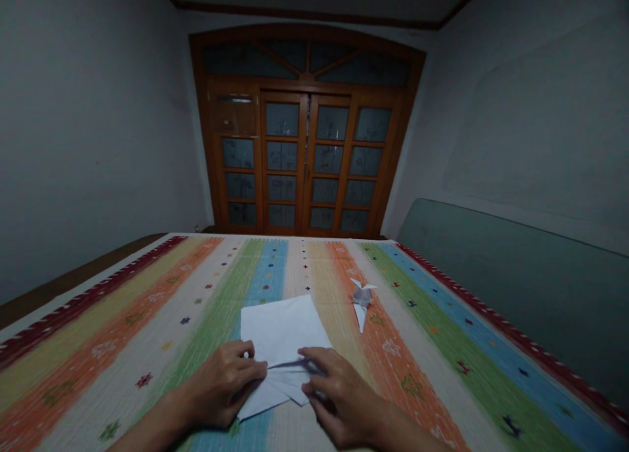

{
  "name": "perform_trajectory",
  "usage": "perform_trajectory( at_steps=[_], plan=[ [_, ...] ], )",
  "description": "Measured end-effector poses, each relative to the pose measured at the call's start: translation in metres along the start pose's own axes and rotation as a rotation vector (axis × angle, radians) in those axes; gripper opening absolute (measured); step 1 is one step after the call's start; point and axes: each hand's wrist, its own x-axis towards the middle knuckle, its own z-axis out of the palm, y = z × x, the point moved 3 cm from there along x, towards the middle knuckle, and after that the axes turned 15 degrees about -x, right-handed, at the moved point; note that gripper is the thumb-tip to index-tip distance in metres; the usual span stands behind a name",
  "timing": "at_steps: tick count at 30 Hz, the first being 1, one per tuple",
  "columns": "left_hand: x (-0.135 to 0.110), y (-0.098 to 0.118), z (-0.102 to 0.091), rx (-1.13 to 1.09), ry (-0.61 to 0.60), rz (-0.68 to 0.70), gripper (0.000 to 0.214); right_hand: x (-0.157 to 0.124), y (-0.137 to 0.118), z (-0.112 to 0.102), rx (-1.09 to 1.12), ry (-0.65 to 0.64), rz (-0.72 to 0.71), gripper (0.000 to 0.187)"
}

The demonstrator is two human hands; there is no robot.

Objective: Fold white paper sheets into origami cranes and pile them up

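A folded sheet of white paper (280, 334) lies on the striped cloth in front of me, its layers fanning out toward me and a dark crease line running across it. My left hand (221, 383) grips the sheet's left side, fingers over its folded edge. My right hand (339, 393) presses on its right side, fingertips on the crease. Beyond the right hand, apart from both hands, lies a small white origami figure (362, 301) with a pointed tail and small wings, possibly a bird.
A multicoloured striped bedspread (122, 321) with small embroidered motifs covers a wide surface. A green panel (506, 288) stands along its right side and a wooden edge (63, 288) runs along its left. Wooden glazed doors (304, 157) fill the far wall.
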Motion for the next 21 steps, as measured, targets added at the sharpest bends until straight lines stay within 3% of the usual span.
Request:
perform_trajectory(
  at_steps=[3, 11, 21],
  plan=[
    [-0.002, -0.003, 0.003, -0.012, -0.013, -0.058, 0.021, -0.002, 0.003, 0.004, 0.041, -0.041, -0.034, 0.03],
    [-0.005, -0.005, 0.012, 0.125, 0.016, 0.09, 0.03, -0.003, 0.011, 0.002, 0.087, -0.123, -0.044, 0.035],
    [-0.005, -0.005, 0.012, 0.134, -0.019, 0.129, 0.031, 0.003, 0.007, 0.0, -0.028, -0.177, -0.086, 0.038]
  ],
)
